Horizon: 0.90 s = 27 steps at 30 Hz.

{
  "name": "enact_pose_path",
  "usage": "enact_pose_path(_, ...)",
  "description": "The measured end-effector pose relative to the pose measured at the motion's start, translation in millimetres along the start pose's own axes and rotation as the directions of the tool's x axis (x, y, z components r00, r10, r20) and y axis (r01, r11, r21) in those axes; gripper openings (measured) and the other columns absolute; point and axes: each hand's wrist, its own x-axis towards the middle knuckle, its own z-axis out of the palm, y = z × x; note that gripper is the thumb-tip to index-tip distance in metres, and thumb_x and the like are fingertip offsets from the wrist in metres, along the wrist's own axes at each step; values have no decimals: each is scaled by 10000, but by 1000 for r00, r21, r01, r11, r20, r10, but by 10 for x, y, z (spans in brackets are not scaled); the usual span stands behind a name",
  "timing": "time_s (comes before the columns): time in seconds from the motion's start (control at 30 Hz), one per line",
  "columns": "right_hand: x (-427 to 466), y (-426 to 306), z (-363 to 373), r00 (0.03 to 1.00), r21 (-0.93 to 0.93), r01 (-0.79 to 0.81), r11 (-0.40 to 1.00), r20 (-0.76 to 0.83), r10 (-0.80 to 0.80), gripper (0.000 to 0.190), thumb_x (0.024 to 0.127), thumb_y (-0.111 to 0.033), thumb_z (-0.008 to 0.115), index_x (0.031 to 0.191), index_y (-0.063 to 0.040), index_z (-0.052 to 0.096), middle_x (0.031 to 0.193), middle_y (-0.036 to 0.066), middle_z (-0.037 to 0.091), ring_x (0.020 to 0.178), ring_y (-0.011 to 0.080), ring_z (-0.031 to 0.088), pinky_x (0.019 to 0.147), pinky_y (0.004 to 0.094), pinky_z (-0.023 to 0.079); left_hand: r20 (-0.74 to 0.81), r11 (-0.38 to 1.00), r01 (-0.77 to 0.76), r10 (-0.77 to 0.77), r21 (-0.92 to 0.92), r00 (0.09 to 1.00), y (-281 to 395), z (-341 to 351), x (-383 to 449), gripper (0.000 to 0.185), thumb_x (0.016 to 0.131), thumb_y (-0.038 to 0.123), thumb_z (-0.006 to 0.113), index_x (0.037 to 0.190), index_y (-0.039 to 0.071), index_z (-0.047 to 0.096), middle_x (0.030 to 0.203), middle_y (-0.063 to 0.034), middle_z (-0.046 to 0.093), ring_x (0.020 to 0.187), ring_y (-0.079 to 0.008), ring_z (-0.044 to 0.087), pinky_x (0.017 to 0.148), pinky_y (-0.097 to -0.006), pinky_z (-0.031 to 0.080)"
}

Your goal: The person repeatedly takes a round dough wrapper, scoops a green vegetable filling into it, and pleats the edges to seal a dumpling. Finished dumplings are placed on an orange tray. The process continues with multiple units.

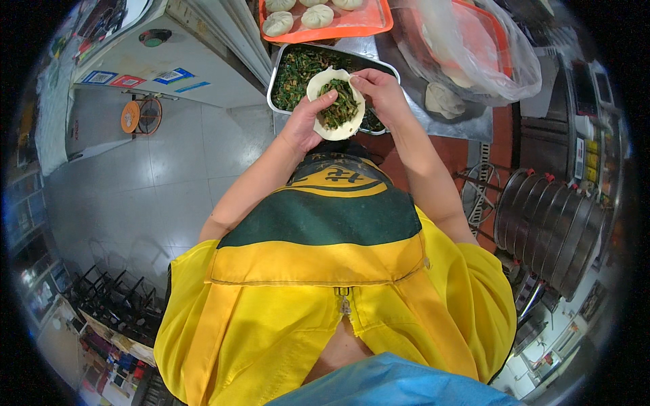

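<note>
A round dough wrapper (346, 133) rests in my left hand (305, 117), with that thumb lying over the chopped green vegetable filling (339, 107) heaped at its middle. My right hand (378, 91) pinches the wrapper's upper right edge between thumb and fingers. The rim stands partly raised, and the filling is still exposed. Just beyond and below the wrapper sits a rectangular metal tray (270, 83) of the same kind of green filling, deepest on its left side. The wrapper and my hands hide part of that tray.
An orange-red plastic tray (350, 33) at the top holds several pleated buns (318, 17). To its right, a clear plastic bag (523, 76) covers another orange-red tray. A dough lump (444, 99) lies on the metal worktop (475, 123). Stacked round pans (548, 228) stand at the right.
</note>
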Motion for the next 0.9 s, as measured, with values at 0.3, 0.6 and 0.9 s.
enact_pose_path(0.3,-1,-52,32,991,-77,130,988,-18,-132,157,861,-122,678,961,-4,653,811,9,643,736,78,574,675,224,464,-78,994,-18,26,105,997,25,69,-8,325,874,34,625,1187,29,540,1065,-88,645,945,-207,657,813,-356,565)
enact_pose_path(0.6,-72,-97,42,949,-280,315,907,112,-295,142,868,-102,665,960,2,636,819,13,642,764,77,586,687,229,481,-66,985,32,-21,170,998,60,92,-41,315,872,56,634,1172,22,541,1048,-91,647,906,-198,662,800,-343,563)
enact_pose_path(0.9,-37,-232,65,976,-322,190,928,168,-141,160,872,-107,669,999,-12,647,843,10,631,778,75,575,680,228,474,-67,974,135,-125,183,990,169,149,-105,297,916,128,613,1182,28,529,1034,-83,644,900,-182,660,774,-336,571)
